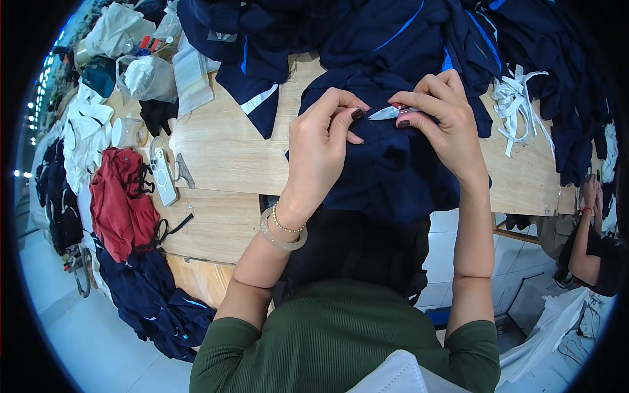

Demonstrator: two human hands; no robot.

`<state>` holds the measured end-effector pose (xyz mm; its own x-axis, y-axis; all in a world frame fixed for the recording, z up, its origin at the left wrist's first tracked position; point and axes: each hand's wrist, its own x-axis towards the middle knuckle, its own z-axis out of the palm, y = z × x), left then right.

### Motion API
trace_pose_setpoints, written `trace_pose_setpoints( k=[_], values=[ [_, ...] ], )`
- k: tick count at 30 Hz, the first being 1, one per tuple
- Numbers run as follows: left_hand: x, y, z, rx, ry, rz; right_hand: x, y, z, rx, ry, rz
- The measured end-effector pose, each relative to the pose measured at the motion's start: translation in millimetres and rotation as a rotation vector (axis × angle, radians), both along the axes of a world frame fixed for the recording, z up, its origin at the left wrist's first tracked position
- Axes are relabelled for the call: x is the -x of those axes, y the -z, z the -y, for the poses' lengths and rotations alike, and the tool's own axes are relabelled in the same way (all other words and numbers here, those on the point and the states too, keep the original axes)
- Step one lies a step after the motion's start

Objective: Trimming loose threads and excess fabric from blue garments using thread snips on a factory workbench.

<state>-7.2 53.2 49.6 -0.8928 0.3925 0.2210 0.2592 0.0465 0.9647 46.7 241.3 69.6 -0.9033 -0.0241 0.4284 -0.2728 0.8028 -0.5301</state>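
My right hand (442,121) grips a pair of thread snips (384,114), its pale metal blades pointing left and a bit of red showing between the fingers. Just left of the blade tips, my left hand (322,141) is closed in a pinch. What its fingertips hold is too small to make out. Beneath both hands a dark navy garment (386,170) lies bunched over the table edge and down toward my lap.
Navy garments with blue piping (393,29) are heaped at the back. White strips (514,105) lie to the right. At left are a red cloth (121,200), a phone (162,175), a plastic cup (126,133) and plastic bags (147,77). Another person's arm (585,249) shows far right.
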Motion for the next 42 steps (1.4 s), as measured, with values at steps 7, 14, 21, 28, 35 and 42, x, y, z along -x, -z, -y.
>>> trace_pose_setpoints(
  k=[7, 14, 21, 28, 35, 42],
  values=[
    [0.5, 1.5, 0.9, -0.002, -0.004, 0.015, 1.1, -0.4, -1.6, -0.013, -0.021, -0.012],
    [0.7, 1.3, 1.1, -0.011, -0.001, 0.028, 2.5, -0.2, 0.9, -0.008, -0.028, -0.026],
    [2.2, 4.7, 0.1, -0.092, 0.0, 0.075, 2.5, 3.5, 1.3, 0.004, -0.015, -0.036],
    [23.1, 12.3, 9.7, -0.126, -0.144, 0.083, -1.0, -1.7, -8.8, -0.009, 0.031, -0.047],
    [18.1, 20.5, 23.8, 0.162, -0.103, -0.158, -24.8, 15.3, -15.1, 0.613, 0.333, -0.034],
    [-28.0, 32.7, -0.5, 0.358, 0.5, -0.107, -43.4, 17.8, 16.7, 1.491, 0.031, 0.175]
  ],
)
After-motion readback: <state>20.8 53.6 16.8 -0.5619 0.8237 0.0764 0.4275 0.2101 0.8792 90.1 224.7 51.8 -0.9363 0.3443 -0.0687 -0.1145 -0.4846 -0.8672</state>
